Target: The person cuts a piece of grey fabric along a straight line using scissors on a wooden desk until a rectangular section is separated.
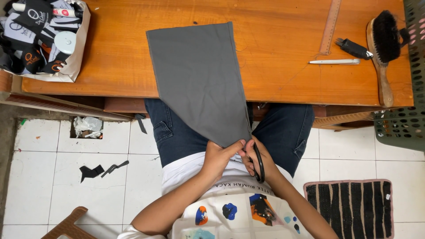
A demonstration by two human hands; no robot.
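You are at the start of a cut along the near edge of the grey cloth [199,79], which lies half on the wooden table [274,48] and hangs down over your lap to your fingers. Your left hand [219,157] is clenched on the hanging corner, thumb and fingers pinching the fabric taut just ahead of your knuckles. Your right hand [259,161] is closed through the black handles of the scissors [259,166], which sit just right of the pinched corner; the blades are hidden behind the hands, so you cannot tell whether they have bitten into the cloth yet.

By my reading, the next move calls for steady tension from the left fingers and the blades lined up with the right-hand edge of the cloth that runs up from your fingertips toward the table.

Well beyond your left hand, on the far left corner of the table, a white bag [73,53] holds black cloth pieces with printed marks, a round white disc and a marker. Far out past your right hand, a green perforated basket [405,124] stands at the table's end; its contents do not show. Near it lie a brush [383,48], a white pen [334,62] and a wooden ruler [330,26]
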